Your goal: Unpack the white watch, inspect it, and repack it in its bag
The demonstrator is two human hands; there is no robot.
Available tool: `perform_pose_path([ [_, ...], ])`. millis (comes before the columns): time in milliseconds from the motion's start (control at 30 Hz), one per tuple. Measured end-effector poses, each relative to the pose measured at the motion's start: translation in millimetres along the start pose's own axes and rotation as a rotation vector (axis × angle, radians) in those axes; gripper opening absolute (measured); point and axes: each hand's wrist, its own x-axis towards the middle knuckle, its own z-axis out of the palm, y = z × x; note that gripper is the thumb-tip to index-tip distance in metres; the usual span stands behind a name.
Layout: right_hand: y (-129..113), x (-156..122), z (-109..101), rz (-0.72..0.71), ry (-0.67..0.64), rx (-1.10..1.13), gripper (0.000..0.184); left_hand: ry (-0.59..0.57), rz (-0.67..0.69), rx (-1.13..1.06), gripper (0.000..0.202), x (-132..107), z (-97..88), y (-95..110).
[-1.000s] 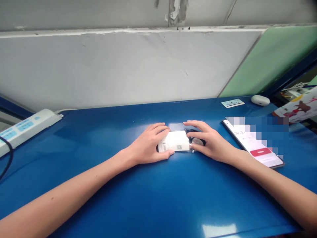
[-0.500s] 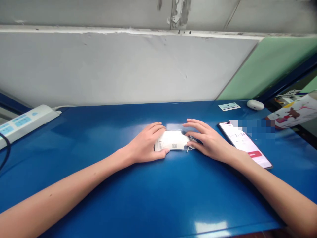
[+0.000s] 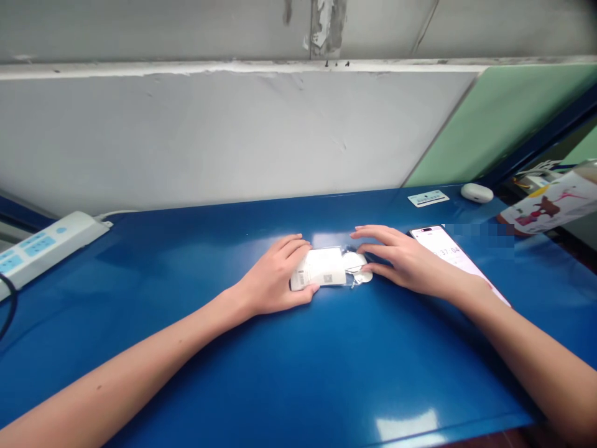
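Note:
A small clear plastic bag with a white printed label (image 3: 328,267) lies on the blue table. My left hand (image 3: 277,274) is closed around its left end, thumb along the near edge and fingers over the far side. At the bag's right end shows a round white piece (image 3: 354,261), with a second pale rounded part (image 3: 364,276) and a bit of bead chain beside it. I cannot tell how much of these is inside the bag. My right hand (image 3: 398,256) is at their right edge, fingers apart, fingertips touching or very close to them.
A phone (image 3: 431,236) showing a timer lies partly under my right forearm. Behind it are a card (image 3: 428,198) and a white earbud case (image 3: 476,193). A printed bag or box (image 3: 545,205) stands far right, a power strip (image 3: 51,242) at left. A wall (image 3: 233,137) rises behind the table.
My right hand has drawn slightly right, uncovering more of the round white pieces. The left hand keeps hold of the bag. The camera view has tilted a little.

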Motion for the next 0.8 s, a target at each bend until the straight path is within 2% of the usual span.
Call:
perform_pose_path([
  [100, 0, -2, -3, 0.051, -0.034, 0.029, 0.022, -0.007, -0.006, -0.005, 0.053, 0, -0.4, 0],
  [233, -10, 0, -1, 0.102, -0.001, 0.047, 0.04, -0.012, -0.007, 0.008, 0.055, 0, -0.4, 1],
  [433, -21, 4, 18, 0.065, 0.098, 0.077, 0.034, -0.013, 0.002, 0.02, 0.056, -2, 0.8, 0],
  [633, -22, 5, 27, 0.138, 0.073, 0.165, 0.04, -0.019, 0.003, 0.022, 0.057, -2, 0.6, 0],
  [800, -27, 10, 36, 0.166, 0.17, 0.115, 0.029, -0.013, -0.003, 0.029, 0.058, -1, 1.2, 0],
])
